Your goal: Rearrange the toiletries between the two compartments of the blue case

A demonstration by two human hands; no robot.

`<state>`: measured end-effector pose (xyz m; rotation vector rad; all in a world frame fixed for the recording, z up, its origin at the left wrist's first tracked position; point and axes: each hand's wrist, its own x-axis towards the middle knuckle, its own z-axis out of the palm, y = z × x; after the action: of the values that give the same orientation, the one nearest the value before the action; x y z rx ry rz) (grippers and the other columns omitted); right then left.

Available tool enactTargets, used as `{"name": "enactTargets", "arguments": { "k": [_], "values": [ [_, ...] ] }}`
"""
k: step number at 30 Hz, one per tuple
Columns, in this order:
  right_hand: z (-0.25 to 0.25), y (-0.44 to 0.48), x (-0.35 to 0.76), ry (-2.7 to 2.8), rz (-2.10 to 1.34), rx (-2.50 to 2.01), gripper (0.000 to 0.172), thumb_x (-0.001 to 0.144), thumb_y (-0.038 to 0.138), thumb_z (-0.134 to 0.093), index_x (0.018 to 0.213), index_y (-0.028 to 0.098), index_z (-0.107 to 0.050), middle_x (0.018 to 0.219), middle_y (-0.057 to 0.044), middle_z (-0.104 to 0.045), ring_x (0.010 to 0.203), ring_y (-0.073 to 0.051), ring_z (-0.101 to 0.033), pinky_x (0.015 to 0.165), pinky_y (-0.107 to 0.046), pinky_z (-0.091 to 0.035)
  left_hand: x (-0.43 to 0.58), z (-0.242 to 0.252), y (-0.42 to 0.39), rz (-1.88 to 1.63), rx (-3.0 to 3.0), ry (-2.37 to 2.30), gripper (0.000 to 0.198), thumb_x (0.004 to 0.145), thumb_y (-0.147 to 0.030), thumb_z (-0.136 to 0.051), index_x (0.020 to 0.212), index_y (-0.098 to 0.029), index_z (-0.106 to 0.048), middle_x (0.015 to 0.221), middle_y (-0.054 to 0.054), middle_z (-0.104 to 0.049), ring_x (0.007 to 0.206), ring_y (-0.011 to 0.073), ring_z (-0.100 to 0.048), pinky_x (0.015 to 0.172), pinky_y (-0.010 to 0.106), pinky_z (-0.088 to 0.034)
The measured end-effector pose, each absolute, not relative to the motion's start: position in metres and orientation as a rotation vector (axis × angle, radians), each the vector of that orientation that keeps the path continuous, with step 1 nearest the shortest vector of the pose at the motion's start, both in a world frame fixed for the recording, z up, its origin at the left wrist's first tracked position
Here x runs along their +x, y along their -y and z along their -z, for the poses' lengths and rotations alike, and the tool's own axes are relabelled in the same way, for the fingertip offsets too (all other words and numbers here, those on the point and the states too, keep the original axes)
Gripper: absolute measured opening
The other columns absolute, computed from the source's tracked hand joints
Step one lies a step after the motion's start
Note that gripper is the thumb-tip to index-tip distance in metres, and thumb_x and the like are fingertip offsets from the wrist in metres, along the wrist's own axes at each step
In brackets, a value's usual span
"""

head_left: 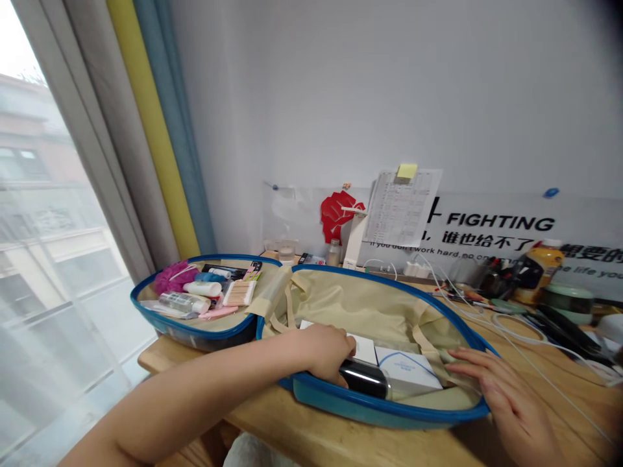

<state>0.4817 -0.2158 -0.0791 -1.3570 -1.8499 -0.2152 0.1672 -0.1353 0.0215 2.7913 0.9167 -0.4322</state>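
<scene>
An open blue-rimmed suitcase (pixel 384 408) with a beige lining lies on a wooden desk (pixel 341 441). My left hand (pixel 326 353) curls over the end of a glossy black cylinder (pixel 364 379) inside the near half, beside white boxes (pixel 406 371). My right hand (pixel 496 389) rests flat, fingers apart, on the lining near the suitcase's right rim, holding nothing. The far half holds toiletries, including a pink bath pouf (pixel 174 277), a cotton swab pack (pixel 239 292) and a clear bottle (pixel 182 302).
Beyond the suitcase, a yellow juice bottle (pixel 538 272), a green container (pixel 568 303) and white cables (pixel 516 331) lie on the desk at right. A clipboard-like paper sheet (pixel 402 207) stands against the wall. Curtains and a window (pixel 58 194) are at left.
</scene>
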Motion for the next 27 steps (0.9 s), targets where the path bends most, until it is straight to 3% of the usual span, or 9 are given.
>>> {"name": "enactTargets", "arguments": {
  "k": [11, 15, 19, 23, 27],
  "values": [
    [0.070, 0.215, 0.468, 1.811, 0.385, -1.278, 0.039, 0.089, 0.035, -0.039, 0.077, 0.025, -0.074, 0.095, -0.007, -0.072, 0.089, -0.025, -0.067, 0.085, -0.046, -0.054, 0.169, -0.015, 0.140, 0.452, 2.872, -0.992, 0.043, 0.076, -0.035, -0.068, 0.114, -0.018, -0.055, 0.118, 0.012, -0.060, 0.104, 0.0276, -0.061, 0.079, 0.035, -0.051],
    [0.077, 0.213, 0.476, 1.863, 0.378, -1.287, 0.037, 0.089, 0.031, -0.038, 0.083, 0.025, -0.074, 0.100, -0.007, -0.071, 0.095, -0.025, -0.066, 0.090, -0.047, -0.051, 0.163, -0.018, 0.136, 0.398, 2.891, -0.977, 0.055, 0.074, -0.044, -0.069, 0.120, -0.018, -0.052, 0.117, 0.013, -0.059, 0.106, 0.0288, -0.061, 0.082, 0.036, -0.051],
    [0.085, 0.208, 0.490, 1.919, 0.396, -1.253, 0.035, 0.088, 0.029, -0.038, 0.086, 0.025, -0.073, 0.103, -0.007, -0.070, 0.097, -0.025, -0.065, 0.089, -0.045, -0.052, 0.141, -0.032, 0.120, 0.092, 2.923, -1.115, 0.060, 0.077, -0.053, -0.064, 0.125, -0.020, -0.051, 0.117, 0.012, -0.059, 0.110, 0.0293, -0.058, 0.088, 0.038, -0.049],
    [0.087, 0.204, 0.494, 1.962, 0.437, -1.205, 0.033, 0.087, 0.028, -0.040, 0.089, 0.026, -0.073, 0.103, -0.007, -0.070, 0.094, -0.024, -0.066, 0.084, -0.044, -0.053, 0.080, -0.051, 0.082, -0.184, 2.892, -1.536, 0.034, 0.091, -0.037, -0.042, 0.116, -0.022, -0.058, 0.118, 0.009, -0.060, 0.110, 0.0252, -0.057, 0.092, 0.037, -0.046],
    [0.079, 0.206, 0.482, 1.880, 0.434, -1.180, 0.033, 0.087, 0.030, -0.040, 0.082, 0.027, -0.073, 0.096, -0.007, -0.071, 0.088, -0.025, -0.067, 0.078, -0.045, -0.054, -0.012, -0.054, 0.040, -0.029, 2.692, -2.058, 0.041, 0.084, -0.019, -0.038, 0.121, -0.021, -0.057, 0.122, 0.010, -0.059, 0.114, 0.0242, -0.055, 0.097, 0.036, -0.042]
  ]
}}
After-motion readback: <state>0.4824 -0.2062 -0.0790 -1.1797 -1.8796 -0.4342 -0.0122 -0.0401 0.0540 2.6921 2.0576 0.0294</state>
